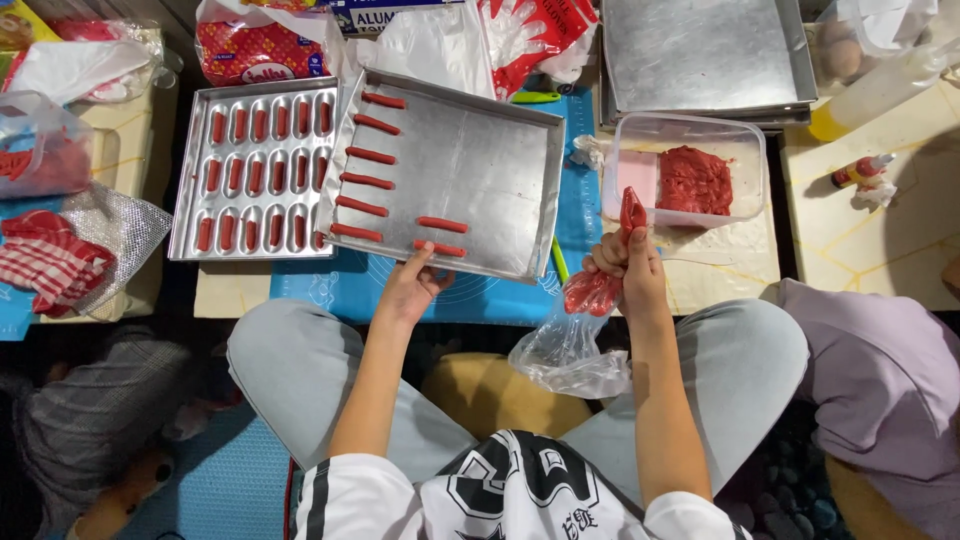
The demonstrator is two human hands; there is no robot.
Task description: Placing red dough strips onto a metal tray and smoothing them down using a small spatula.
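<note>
Flat tray [470, 170] centre, mould tray [190, 170] just left, tub [745, 135] right (dough [694, 180] inside), spare trays [700, 50] behind tub.

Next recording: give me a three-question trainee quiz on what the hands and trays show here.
1. True or false: the left hand grips the near edge of the flat silver metal tray.
2. What does the right hand squeeze?
A. yellow squeeze bottle
B. clear plastic piping bag of red paste
C. striped cloth
3. Fill in: the red piped strips on the flat tray lie mostly along its ___ side.

Key: 1 true; 2 B; 3 left
</note>
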